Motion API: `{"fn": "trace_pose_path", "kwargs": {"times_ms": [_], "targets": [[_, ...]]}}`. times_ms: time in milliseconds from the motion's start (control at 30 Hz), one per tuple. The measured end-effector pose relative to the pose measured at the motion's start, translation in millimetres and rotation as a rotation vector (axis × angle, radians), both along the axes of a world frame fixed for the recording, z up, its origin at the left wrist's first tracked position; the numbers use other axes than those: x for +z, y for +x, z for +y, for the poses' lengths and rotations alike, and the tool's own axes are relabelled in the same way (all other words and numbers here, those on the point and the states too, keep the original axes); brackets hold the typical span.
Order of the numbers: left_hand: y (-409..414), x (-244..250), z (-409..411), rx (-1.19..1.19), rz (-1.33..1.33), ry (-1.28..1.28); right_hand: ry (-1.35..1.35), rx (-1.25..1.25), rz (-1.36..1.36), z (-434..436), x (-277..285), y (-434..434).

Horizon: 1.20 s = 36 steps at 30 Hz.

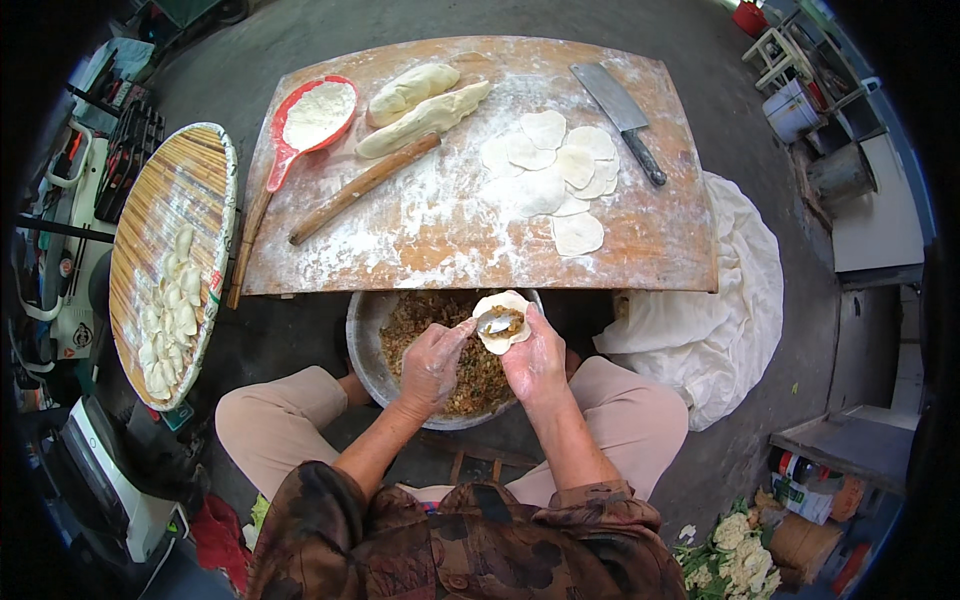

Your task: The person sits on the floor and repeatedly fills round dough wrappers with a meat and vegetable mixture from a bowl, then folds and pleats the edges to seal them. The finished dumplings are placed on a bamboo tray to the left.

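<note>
My left hand [435, 366], dusted with flour, grips a metal spoon [492, 324]; its bowl rests on brown filling [513, 324] in a round dough wrapper [495, 345]. That wrapper lies on the fingers and palm of my right hand [535, 358]. Both hands are over a large metal basin [365, 352] of chopped filling [480, 382], which stands between my knees, partly under the table edge. More flat dough wrappers [577, 234] lie overlapping on the floured wooden table [420, 259] ahead of me.
On the table are a cleaver [615, 101], a rolling pin [364, 189], dough rolls [424, 120] and a red scoop of flour [315, 116]. A slatted round tray [169, 180] with several dumplings [180, 315] stands left. White cloth [739, 300] hangs right; cauliflower [739, 544] lies lower right.
</note>
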<state>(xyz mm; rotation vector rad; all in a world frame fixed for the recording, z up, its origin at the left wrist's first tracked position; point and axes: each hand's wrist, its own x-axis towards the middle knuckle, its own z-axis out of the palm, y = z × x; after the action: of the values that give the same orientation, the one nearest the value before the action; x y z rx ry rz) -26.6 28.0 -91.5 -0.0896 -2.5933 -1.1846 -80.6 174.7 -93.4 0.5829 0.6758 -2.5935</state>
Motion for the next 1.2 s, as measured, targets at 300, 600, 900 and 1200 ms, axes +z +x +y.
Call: {"fn": "trace_pose_path", "kwargs": {"times_ms": [300, 600, 900, 1200], "targets": [[-1, 18, -12, -0.099, -0.029, -0.051, 0.087, -0.003, -0.047, -2, 3, -2], [6, 30, -17, 0.048, -0.187, 0.194, 0.039, 0.042, 0.041, -1, -3, -2], [14, 45, -18, -0.074, -0.413, -0.021, 0.125, 0.015, 0.071, -5, -3, 0], [51, -14, -40, -0.025, -0.488, -0.388, 0.044, 0.017, -0.106, -8, 23, -5]]}}
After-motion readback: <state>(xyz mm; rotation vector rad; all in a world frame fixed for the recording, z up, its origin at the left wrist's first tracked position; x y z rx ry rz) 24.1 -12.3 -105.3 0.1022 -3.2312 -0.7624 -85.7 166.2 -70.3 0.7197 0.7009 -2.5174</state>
